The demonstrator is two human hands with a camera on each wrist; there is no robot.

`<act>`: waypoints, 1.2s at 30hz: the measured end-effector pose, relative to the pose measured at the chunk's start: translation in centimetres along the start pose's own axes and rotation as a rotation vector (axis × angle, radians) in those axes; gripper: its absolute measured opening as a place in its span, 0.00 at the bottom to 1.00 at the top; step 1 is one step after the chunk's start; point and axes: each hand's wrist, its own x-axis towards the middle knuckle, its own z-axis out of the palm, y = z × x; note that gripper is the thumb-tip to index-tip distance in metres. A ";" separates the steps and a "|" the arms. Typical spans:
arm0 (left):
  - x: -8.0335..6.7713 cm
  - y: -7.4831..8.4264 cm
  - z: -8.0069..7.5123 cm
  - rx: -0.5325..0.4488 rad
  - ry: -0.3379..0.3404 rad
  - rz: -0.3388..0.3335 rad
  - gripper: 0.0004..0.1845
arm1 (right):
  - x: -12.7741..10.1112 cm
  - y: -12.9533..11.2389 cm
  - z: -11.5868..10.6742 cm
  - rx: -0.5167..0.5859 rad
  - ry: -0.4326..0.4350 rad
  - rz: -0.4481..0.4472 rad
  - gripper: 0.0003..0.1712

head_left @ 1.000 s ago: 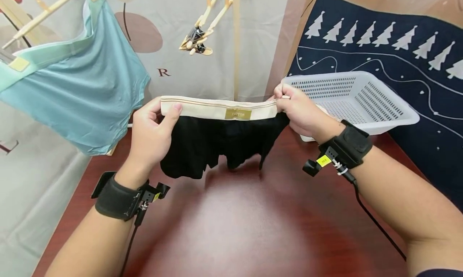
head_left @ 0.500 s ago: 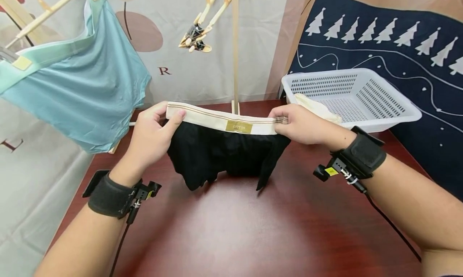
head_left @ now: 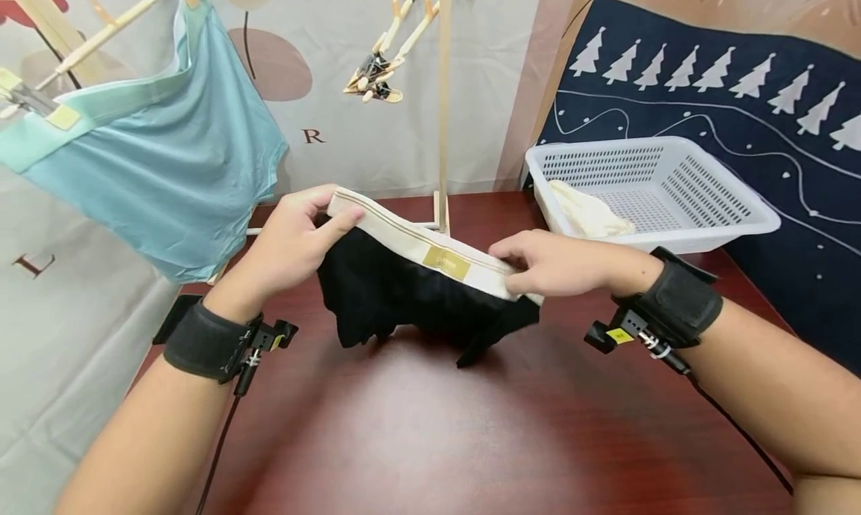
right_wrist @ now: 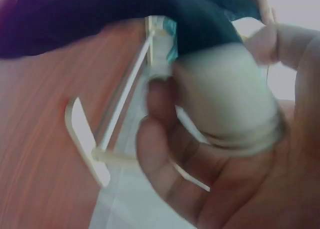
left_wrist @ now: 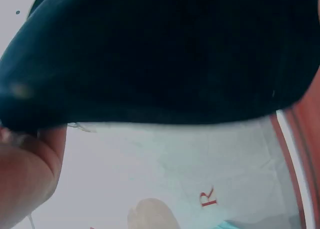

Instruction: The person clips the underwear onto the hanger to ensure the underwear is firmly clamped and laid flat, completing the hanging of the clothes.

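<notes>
A pair of black underpants [head_left: 403, 298] with a cream waistband [head_left: 430, 250] and gold label hangs between both hands over the dark red table [head_left: 430, 425]. My left hand [head_left: 299, 238] pinches the waistband's left end, held higher. My right hand [head_left: 545, 264] pinches the right end, lower and nearer the table. The black cloth's lower edge touches the tabletop. In the left wrist view the black fabric [left_wrist: 160, 54] fills the top. In the right wrist view my fingers [right_wrist: 200, 154] curl round the cream band [right_wrist: 225, 99].
A wooden drying rack pole [head_left: 442, 89] stands behind the garment, with clips [head_left: 373, 78] hanging. Light blue underpants [head_left: 155, 171] hang at the left. A white plastic basket [head_left: 646, 193] holding a cream cloth [head_left: 592, 212] sits at the right rear.
Both hands have lowered the black underpants toward the table. The right hand dropped further and moved nearer, so the waistband now slopes down to the right.
</notes>
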 end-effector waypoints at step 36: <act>-1.8 2.1 9.6 -0.032 0.215 0.027 0.34 | 6.5 -7.5 -0.6 1.053 0.695 0.018 0.09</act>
